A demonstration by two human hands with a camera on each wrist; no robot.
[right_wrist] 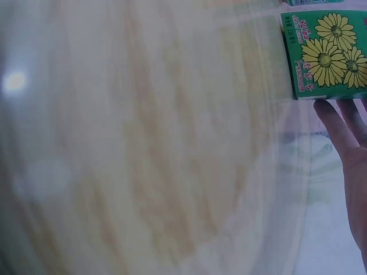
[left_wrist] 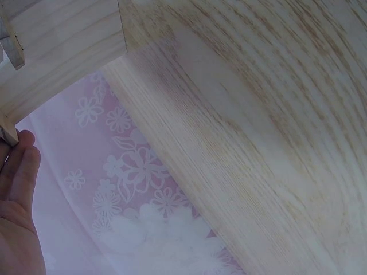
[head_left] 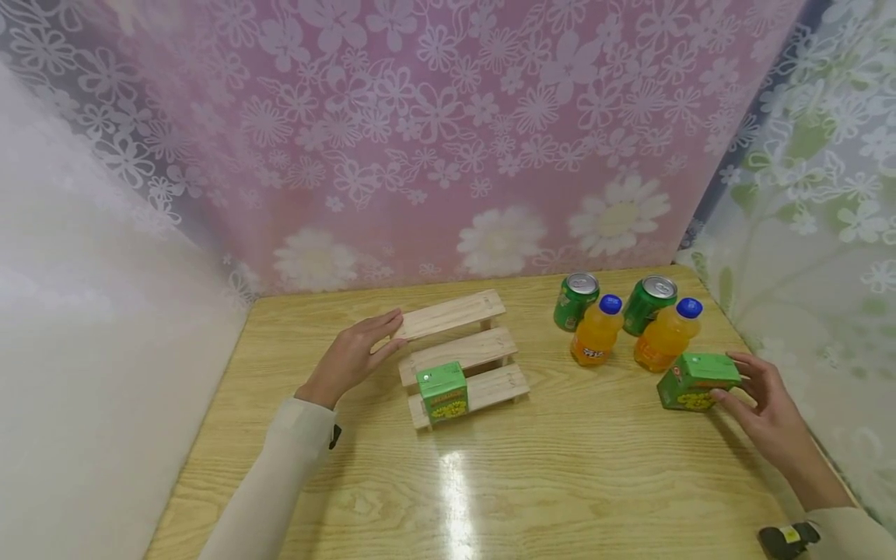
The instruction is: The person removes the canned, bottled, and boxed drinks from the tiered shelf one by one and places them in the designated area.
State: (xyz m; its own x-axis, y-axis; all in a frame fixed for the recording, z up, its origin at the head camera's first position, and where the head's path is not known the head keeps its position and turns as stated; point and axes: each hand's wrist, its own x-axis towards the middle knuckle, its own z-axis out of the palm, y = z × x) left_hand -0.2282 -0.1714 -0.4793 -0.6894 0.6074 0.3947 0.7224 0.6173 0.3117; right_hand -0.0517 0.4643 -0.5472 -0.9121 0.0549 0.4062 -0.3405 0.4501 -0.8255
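Note:
A three-tier wooden step stand (head_left: 455, 315) is at mid-table. My left hand (head_left: 353, 354) holds the left end of its top tier, thumb on the near side and fingers on the far side. In the left wrist view the fingertips (left_wrist: 26, 139) meet a corner of the wood. One green drink carton (head_left: 444, 393) with yellow flowers stands at the left of the lowest tier. At the right, my right hand (head_left: 763, 404) grips a matching drink carton (head_left: 696, 381) by its right end, thumb in front and fingers behind; the right wrist view shows its flowered face.
Behind the right carton stand two orange drink bottles (head_left: 597, 333) (head_left: 667, 336) with blue caps. Two green cans (head_left: 577, 302) (head_left: 649, 303) are just behind them. A pink flowered curtain (head_left: 448, 140) backs the wooden table (head_left: 560, 482), with a pale wall left and patterned cloth right.

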